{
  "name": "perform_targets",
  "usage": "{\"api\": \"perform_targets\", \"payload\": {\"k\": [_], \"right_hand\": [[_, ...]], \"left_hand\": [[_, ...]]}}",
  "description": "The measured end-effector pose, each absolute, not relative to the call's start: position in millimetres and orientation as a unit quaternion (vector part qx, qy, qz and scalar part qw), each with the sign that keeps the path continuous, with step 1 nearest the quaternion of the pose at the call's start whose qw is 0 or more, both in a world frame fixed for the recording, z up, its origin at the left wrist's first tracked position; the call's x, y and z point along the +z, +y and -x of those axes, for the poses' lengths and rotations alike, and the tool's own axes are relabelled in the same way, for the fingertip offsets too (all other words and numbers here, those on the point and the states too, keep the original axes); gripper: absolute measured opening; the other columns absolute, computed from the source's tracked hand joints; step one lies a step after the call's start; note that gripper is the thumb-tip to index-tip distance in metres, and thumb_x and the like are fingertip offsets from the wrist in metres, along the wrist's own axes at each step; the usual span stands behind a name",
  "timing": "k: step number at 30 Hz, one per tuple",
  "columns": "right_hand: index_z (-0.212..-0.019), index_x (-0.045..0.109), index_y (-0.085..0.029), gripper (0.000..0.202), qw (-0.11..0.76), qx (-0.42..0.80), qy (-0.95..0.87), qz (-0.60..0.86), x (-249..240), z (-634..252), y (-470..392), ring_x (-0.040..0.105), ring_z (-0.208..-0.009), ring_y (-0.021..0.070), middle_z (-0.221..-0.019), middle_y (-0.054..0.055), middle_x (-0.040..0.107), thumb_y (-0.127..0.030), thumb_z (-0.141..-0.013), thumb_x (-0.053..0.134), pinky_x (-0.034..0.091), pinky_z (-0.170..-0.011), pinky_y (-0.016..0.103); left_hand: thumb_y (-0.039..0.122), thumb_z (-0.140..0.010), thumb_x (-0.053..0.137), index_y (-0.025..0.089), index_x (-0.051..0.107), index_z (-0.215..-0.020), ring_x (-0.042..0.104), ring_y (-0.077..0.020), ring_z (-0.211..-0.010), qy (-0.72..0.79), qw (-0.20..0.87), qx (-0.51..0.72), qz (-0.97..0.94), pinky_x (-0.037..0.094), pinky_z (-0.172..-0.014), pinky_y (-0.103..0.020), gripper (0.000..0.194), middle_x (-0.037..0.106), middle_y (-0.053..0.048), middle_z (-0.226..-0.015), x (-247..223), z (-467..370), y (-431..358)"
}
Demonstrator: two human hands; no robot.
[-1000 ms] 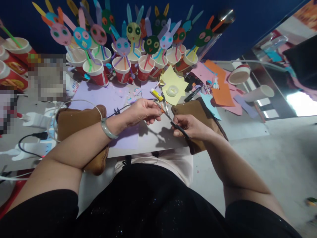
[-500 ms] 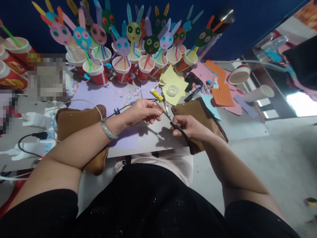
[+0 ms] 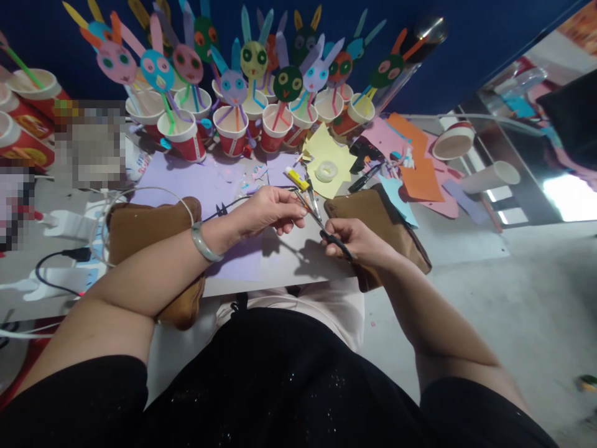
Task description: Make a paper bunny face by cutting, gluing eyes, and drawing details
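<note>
My right hand point(image 3: 347, 238) is closed round the black handles of a pair of scissors point(image 3: 336, 245). The blades point up and left, to the fingertips of my left hand point(image 3: 280, 210). Thumb and fingers of that hand pinch a small orange piece point(image 3: 304, 204), which looks like paper and is partly hidden by the fingers and blades. Just beyond my hands lie a yellow glue stick or similar small tube point(image 3: 296, 178) and a roll of clear tape point(image 3: 326, 171) on a cut sheet of yellow paper point(image 3: 342, 151).
Red paper cups point(image 3: 231, 140) holding paper rabbit heads on straws stand along the back. Brown pouches point(image 3: 149, 230) flank my hands. Coloured paper scraps point(image 3: 422, 179), a black-handled cutter or pen point(image 3: 365, 178) and loose cups lie right; a power strip with cables point(image 3: 84, 274) is left.
The view has shifted very slightly. Both hands hold almost the same place and grip, with the scissor blades still by the left fingertips.
</note>
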State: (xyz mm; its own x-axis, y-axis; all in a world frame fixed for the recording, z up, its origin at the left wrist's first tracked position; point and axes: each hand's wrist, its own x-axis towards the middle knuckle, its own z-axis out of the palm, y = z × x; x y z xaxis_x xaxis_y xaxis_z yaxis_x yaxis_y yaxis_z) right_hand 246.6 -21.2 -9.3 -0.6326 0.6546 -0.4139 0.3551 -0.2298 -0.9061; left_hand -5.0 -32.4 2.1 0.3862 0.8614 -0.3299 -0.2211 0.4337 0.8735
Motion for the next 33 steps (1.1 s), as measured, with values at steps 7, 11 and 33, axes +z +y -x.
{"api": "perform_targets", "payload": {"k": [7, 11, 33], "right_hand": [[-0.072, 0.052, -0.021, 0.068, 0.119, 0.658, -0.616, 0.416, -12, -245, -24, 0.031, -0.049, 0.0052, -0.054, -0.009, 0.047, -0.069, -0.057, 0.098, 0.019, -0.046, 0.022], [-0.072, 0.052, -0.021, 0.069, 0.129, 0.660, -0.610, 0.418, -16, -245, -25, 0.032, -0.050, 0.0056, -0.055, -0.009, 0.048, -0.070, -0.058, 0.097, 0.019, -0.047, 0.022], [-0.072, 0.055, -0.021, 0.067, 0.184, 0.666, -0.582, 0.429, -31, -235, -36, 0.038, -0.047, 0.0068, -0.052, -0.007, 0.052, -0.073, -0.058, 0.096, 0.023, -0.046, 0.022]], "left_hand": [[0.009, -0.085, 0.076, 0.011, 0.070, -0.076, 0.058, -0.0055, -0.043, 0.418, 0.738, 0.366, -0.384, 0.042, -0.041, -0.016, 0.010, 0.075, -0.002, -0.063, 1, 5, -33], [0.008, -0.085, 0.076, 0.011, 0.071, -0.079, 0.059, -0.0054, -0.043, 0.419, 0.740, 0.367, -0.378, 0.042, -0.042, -0.016, 0.009, 0.075, -0.002, -0.064, 1, 5, -33], [0.011, -0.085, 0.077, 0.011, 0.071, -0.078, 0.059, -0.0051, -0.043, 0.393, 0.735, 0.396, -0.385, 0.041, -0.041, -0.016, 0.010, 0.076, -0.003, -0.065, -5, 6, -31]]}}
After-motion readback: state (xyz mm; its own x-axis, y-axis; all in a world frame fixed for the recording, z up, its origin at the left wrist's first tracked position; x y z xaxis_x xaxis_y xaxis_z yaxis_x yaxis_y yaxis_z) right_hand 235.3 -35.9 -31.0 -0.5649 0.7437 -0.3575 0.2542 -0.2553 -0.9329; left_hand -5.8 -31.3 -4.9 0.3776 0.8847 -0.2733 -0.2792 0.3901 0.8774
